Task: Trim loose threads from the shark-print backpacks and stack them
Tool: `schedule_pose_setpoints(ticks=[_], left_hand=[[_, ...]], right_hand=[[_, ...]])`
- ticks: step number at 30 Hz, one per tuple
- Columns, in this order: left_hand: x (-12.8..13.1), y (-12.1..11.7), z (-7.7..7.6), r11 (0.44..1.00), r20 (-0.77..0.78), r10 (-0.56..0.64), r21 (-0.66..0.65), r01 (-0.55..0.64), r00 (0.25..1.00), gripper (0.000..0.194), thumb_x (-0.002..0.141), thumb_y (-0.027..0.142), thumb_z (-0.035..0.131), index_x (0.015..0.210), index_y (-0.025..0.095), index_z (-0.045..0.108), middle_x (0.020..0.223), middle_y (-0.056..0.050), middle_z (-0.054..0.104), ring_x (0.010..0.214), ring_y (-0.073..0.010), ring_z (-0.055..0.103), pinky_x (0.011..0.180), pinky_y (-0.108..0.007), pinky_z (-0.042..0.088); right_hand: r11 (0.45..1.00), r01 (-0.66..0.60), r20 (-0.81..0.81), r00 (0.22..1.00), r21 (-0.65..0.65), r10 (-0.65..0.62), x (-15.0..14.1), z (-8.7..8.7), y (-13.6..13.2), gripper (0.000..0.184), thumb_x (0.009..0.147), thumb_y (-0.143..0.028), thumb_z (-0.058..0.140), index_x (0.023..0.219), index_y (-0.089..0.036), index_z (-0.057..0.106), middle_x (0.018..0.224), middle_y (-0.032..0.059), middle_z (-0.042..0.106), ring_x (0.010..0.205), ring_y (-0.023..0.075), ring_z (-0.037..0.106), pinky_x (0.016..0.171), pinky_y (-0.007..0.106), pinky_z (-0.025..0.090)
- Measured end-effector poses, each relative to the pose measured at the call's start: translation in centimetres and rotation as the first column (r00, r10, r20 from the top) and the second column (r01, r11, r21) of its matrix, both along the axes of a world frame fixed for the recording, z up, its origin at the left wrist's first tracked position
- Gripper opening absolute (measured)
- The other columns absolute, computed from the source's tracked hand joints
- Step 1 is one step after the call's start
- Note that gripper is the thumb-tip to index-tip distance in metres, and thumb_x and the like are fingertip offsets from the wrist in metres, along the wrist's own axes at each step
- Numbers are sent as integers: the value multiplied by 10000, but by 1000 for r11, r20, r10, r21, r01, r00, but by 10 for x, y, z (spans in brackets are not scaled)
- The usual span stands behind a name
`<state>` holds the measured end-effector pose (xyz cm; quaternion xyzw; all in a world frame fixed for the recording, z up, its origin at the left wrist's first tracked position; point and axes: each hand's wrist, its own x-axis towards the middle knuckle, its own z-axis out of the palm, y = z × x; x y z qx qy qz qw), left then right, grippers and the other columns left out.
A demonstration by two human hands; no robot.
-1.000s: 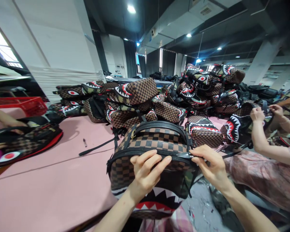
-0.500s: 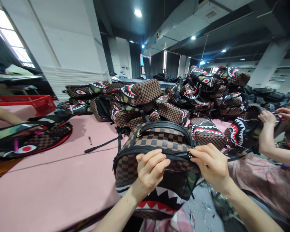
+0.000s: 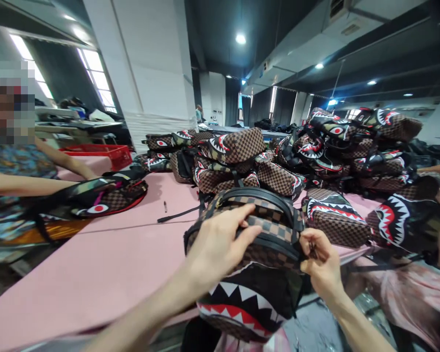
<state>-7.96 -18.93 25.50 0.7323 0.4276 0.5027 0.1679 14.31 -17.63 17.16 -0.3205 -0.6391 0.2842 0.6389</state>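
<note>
A brown-checked backpack (image 3: 249, 288) with a printed shark mouth stands upright at the near edge of the table, its front facing me. My left hand (image 3: 214, 244) lies over its top left, with the thumb and fingers stretched out apart. At the upper right corner my right hand (image 3: 320, 261) is closed in a pinch on a small dark zipper pull (image 3: 313, 250), partly covered by the fingers. A black zipper band (image 3: 278, 247) arches across the front top. Behind it rises a second zipper line with a gold-coloured pull (image 3: 219, 201).
The table (image 3: 121, 264) is pink. Several similar backpacks (image 3: 242, 146) are heaped at the back and right. A marker (image 3: 165, 207) and a black strap (image 3: 178, 214) lie left of my backpack. Co-workers sit on both sides; the left one handles another backpack (image 3: 106, 203).
My view has swung left. My left hand has left its curled grip on the zipper band and moved up with fingers extended. My right hand has shifted down around the bag's right corner.
</note>
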Motion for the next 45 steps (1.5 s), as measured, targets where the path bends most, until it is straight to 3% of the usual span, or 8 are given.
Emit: schedule_pose_setpoints(ticks=[2,5,10,16,23,29,35,45], left_hand=[[3,2,25,913,220,-136,-352,208,966,259,759,360,627,903,147,659,871,-83,686,833,-227,643,742,-332,511],[19,11,43,741,640,-114,-455,494,760,226,784,321,609,822,101,641,898,-113,679,868,-202,646,794,-304,512],[40,23,29,828,833,126,-388,406,538,71,805,154,559,851,113,593,826,-84,683,755,-159,659,721,-280,534],[38,23,19,874,809,66,-329,357,584,91,812,156,536,888,122,573,694,-35,638,618,-140,622,625,-279,528],[0,56,36,740,621,-68,-493,457,781,246,801,324,563,686,107,575,340,61,357,283,-55,324,329,-158,272],[6,59,36,854,380,-134,-424,301,915,373,690,465,648,563,150,493,292,56,359,253,-42,262,317,-161,148],[24,63,29,890,472,-21,-393,232,881,415,670,485,634,538,181,385,316,76,348,276,-32,243,325,-157,158],[43,47,14,939,703,70,-287,192,707,398,652,512,631,613,169,434,371,78,404,330,-51,350,345,-154,259]], right_hand=[[991,-129,-129,984,-45,123,-9,-6,-1,305,701,-485,682,822,-216,606,598,-47,413,510,88,352,454,204,308],[936,-341,-234,920,-82,315,-12,-2,1,383,825,-553,503,776,-188,610,478,-76,287,431,73,248,417,204,253],[973,-206,11,978,-103,208,12,12,18,272,880,-398,482,924,-182,641,634,1,536,558,111,490,511,234,412],[989,-75,309,950,130,32,17,8,11,197,782,-277,632,964,-203,636,772,19,578,693,137,569,611,253,473],[947,-154,299,952,282,65,12,28,13,151,876,-184,496,891,-190,646,756,29,631,691,128,591,624,236,465],[921,-11,422,891,390,-168,-34,44,10,276,752,-386,667,941,-193,608,850,51,611,740,161,604,628,244,463],[900,153,619,679,407,-395,-59,53,-5,256,714,-265,650,942,-173,579,837,51,623,635,175,608,498,246,384],[930,233,630,686,283,-364,-41,69,14,273,667,-365,730,836,-205,587,766,13,659,646,176,610,562,253,386]])
